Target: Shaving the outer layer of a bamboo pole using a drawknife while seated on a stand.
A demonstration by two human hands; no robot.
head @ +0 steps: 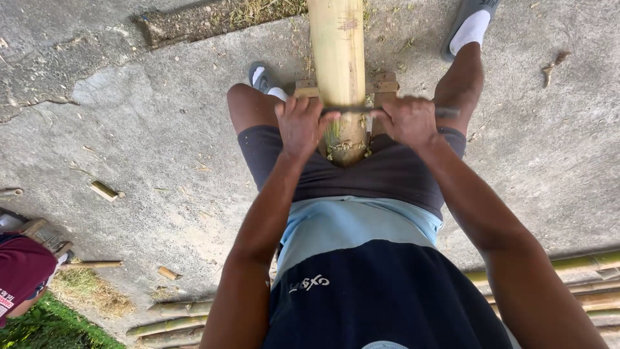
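The left hand (299, 123) and right hand (408, 119) each close their grip on a dark blade (361, 110) (laid crosswise) over the bamboo pole (338, 58), which rests between the person's knees above the concrete floor (142, 148).

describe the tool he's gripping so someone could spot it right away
Start at the thick pale bamboo pole running between the person's knees. Across its near end lies a thin dark blade, gripped by the left hand and the right hand. It is the only dark metal bar; everything nearby is pale bamboo.
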